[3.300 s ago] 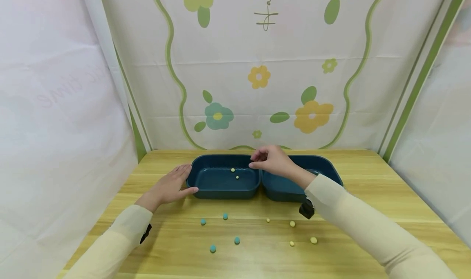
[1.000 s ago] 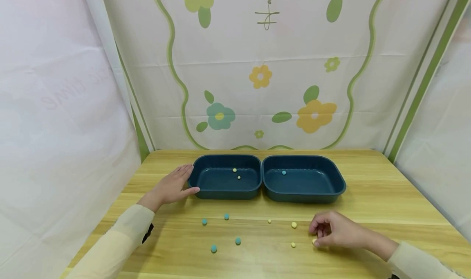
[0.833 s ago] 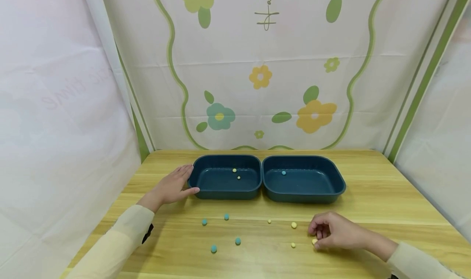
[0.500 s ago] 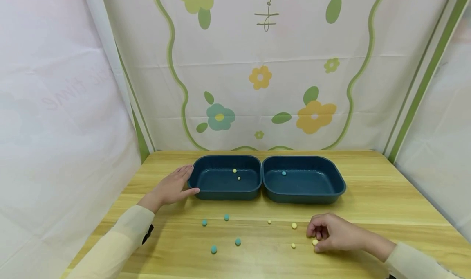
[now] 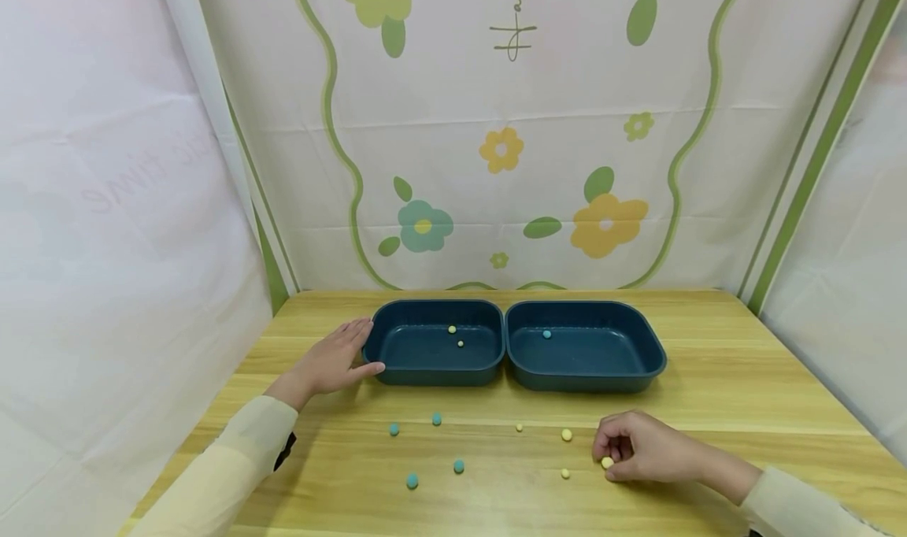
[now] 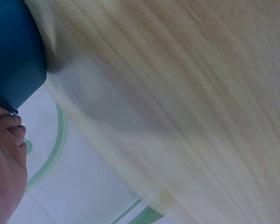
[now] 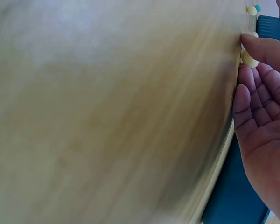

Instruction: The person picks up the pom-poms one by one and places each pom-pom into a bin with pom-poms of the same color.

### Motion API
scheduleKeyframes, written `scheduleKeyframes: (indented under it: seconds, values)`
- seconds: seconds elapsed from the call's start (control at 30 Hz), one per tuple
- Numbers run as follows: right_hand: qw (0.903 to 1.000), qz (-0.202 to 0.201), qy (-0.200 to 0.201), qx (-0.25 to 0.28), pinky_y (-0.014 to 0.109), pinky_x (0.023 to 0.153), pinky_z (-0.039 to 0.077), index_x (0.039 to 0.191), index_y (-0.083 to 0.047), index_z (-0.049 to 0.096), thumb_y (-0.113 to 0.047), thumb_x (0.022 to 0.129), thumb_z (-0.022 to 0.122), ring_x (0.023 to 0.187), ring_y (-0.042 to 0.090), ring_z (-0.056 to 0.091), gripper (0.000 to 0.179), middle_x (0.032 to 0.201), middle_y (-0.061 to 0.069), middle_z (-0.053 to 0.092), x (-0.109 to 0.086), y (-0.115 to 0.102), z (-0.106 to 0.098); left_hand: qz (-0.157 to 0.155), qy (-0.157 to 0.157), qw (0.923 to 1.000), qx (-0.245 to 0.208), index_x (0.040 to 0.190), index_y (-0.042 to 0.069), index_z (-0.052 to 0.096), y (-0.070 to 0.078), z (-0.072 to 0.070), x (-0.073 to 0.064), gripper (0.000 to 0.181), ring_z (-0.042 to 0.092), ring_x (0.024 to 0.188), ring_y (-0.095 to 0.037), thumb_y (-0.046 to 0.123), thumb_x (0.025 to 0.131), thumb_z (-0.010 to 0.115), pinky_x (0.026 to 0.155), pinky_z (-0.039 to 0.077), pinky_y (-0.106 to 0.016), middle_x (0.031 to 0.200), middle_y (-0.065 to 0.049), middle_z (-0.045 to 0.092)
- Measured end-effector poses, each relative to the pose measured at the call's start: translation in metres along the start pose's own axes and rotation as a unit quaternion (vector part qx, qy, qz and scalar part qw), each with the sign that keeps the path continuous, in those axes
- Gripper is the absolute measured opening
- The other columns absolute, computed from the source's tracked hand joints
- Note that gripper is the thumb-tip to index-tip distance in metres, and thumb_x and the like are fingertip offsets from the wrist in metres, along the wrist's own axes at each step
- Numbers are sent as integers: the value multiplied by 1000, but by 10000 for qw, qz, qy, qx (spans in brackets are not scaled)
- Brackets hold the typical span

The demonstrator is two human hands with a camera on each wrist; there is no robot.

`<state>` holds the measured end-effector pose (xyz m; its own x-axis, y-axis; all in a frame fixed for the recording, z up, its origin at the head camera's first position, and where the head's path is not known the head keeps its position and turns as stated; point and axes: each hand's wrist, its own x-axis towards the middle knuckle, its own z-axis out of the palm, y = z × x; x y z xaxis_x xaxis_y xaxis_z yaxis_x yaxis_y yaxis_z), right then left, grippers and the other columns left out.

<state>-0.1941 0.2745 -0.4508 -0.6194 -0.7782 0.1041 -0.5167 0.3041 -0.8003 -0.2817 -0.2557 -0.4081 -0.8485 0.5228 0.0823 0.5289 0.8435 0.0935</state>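
Observation:
My right hand (image 5: 648, 446) is low over the front right of the table, thumb and curled index finger pinching a small yellow ball (image 5: 607, 463). The right wrist view shows that ball (image 7: 249, 59) between thumb and fingertips. My left hand (image 5: 326, 360) rests with straight fingers against the left end of a dark blue tray (image 5: 435, 377), thumb at its front rim. Two yellow balls (image 5: 452, 329) lie inside this tray. A second blue tray (image 5: 584, 382) stands beside it, a blue ball (image 5: 547, 334) inside.
Several teal balls (image 5: 458, 466) lie spread over the table (image 5: 496, 505) at front left of centre. Three more yellow balls (image 5: 566, 435) are left of my right hand. A floral cloth (image 5: 460, 190) hangs behind the table, with white cloth at both sides.
My right hand has moved from above the trays to the yellow ball at front right, uncovering the blue ball in the right tray. My left hand has stayed at its tray.

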Motion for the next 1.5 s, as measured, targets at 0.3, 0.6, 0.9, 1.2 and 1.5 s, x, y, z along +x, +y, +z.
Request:
scheduleKeyframes:
  seconds: [0.3,0.6,0.9,1.2,1.5]
  values:
    - [9999,80,74,24,23,57,51,91,-16,68,-15,84,77,70,3,55,11,82,-4,61,1,-2,0,1,21,10000,-23,150,-7,23,-1,0,0,91,18,144,-36,62,95,45,116,14,-48,156,-23,22]
    - [9988,11,361,-321,24,58,52,91,-16,68,-8,83,77,71,5,56,14,81,-6,62,4,-15,-6,8,-13,10000,-64,150,-8,23,1,0,-1,91,19,144,-37,61,96,45,116,14,-49,156,-24,22]
    - [9943,-613,679,-542,26,58,53,91,-13,68,2,81,76,69,8,58,20,83,1,64,19,-34,-20,29,60,10000,-70,150,-8,22,0,3,0,90,18,144,-37,61,96,45,116,14,-49,156,-23,21]
    - [9862,-1108,996,-728,27,59,53,94,-21,66,-4,85,75,71,11,58,21,87,0,65,44,-52,-31,59,141,9999,20,150,-8,23,-3,6,-2,90,19,144,-36,61,96,44,116,15,-49,156,-23,22]
    - [9817,-892,1267,-1106,27,61,53,93,-18,68,-1,83,76,70,13,58,21,84,-1,65,79,-64,-33,68,209,9997,47,150,-8,23,-3,8,-3,91,19,144,-36,62,96,43,116,15,-48,156,-23,22]
